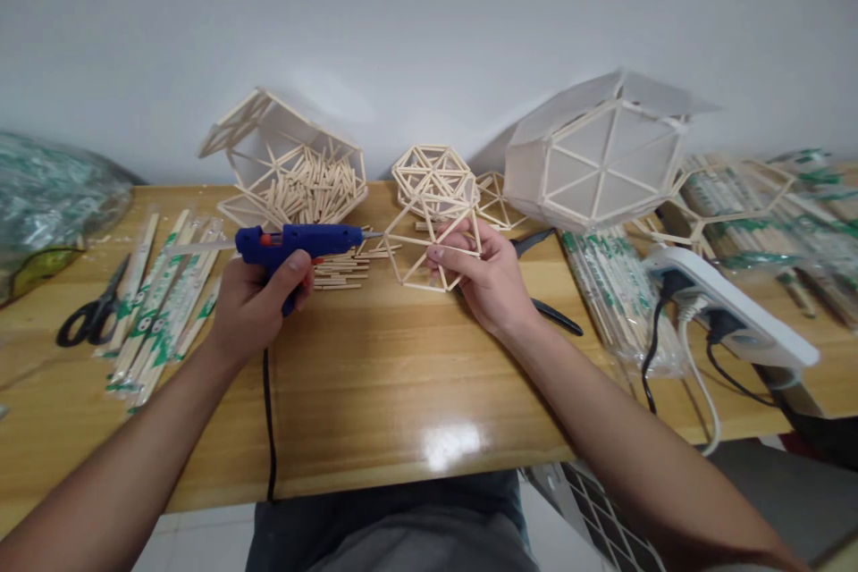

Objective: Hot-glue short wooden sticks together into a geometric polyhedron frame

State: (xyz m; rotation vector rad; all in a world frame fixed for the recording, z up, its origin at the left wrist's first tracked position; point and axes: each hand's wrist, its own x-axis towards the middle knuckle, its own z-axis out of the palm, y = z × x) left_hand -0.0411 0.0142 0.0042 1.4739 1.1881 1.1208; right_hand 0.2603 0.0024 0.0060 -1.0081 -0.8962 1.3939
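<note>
My left hand (258,299) is wrapped round the handle of a blue glue gun (308,239), whose nozzle points right. The nozzle tip is at the left corner of a wooden stick frame (429,241); whether they touch cannot be told. Between thumb and fingers, my right hand (483,273) pinches this spoked frame, holding it above the table. Short cut sticks (341,273) lie just behind and below the gun. Behind the held frame stands a small stick ball (433,170), partly hidden by it.
Scissors (94,313) and wrapped chopsticks (161,313) lie left. A stick basket (295,170) holds loose sticks. Black-handled pliers (556,315) lie beside my right hand. A papered frame (603,161) and a power strip (730,304) with cables stand right. The gun's cord (268,420) crosses the table edge.
</note>
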